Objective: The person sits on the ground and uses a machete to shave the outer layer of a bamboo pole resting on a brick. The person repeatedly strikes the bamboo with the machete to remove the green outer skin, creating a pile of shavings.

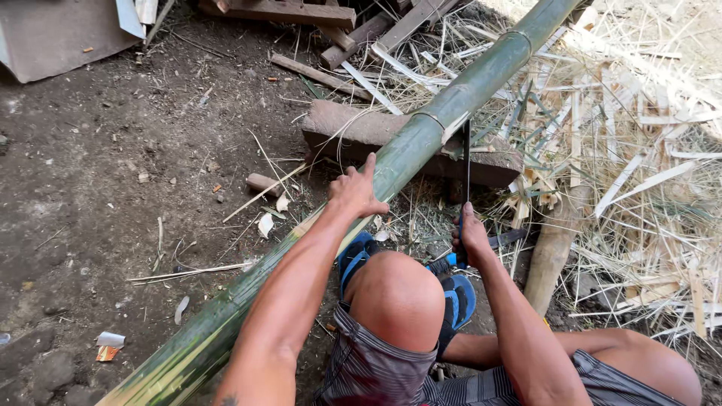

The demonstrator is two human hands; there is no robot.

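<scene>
I have my left hand (353, 192) pressed on the long green bamboo pole (421, 143), fingers spread flat over its upper side and thumb raised — steadying it, not wrapped round it. The pole runs slantwise from low left to the top right and rests across a weathered wooden block (338, 124). My right hand (470, 237) is closed around the blue handle of a long dark blade (467, 162), whose edge stands upright against the pole just beyond the block. Below me is bare, packed dirt ground (113, 173); to the right lies a heap of pale bamboo splits and shavings (639, 150), with scrap timber (331, 22) at the top.
</scene>
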